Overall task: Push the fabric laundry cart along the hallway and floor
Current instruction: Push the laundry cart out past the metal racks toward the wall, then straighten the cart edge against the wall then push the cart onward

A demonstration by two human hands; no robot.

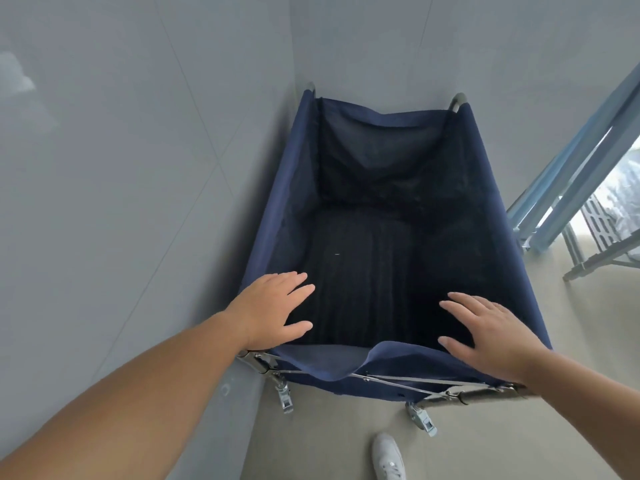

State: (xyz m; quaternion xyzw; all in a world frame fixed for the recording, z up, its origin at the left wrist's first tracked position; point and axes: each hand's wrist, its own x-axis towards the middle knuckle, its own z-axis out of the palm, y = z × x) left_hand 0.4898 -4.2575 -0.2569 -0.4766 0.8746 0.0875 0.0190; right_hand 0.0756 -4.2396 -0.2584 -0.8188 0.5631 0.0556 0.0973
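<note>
A navy fabric laundry cart (485,188) on a folding metal frame with caster wheels stands in a corner, its far end against the wall. Its dark inside holds nothing that I can make out. My left hand (273,310) hovers over the near left corner of the cart with fingers spread. My right hand (491,334) is over the near right corner, palm down, fingers apart. Neither hand grips the fabric or the frame.
Grey walls (138,168) close in on the left and behind the cart. A pale blue metal rack (568,202) leans at the right by a bright window. Beige floor (571,323) spreads to the right and toward me, where a white shoe (389,459) shows.
</note>
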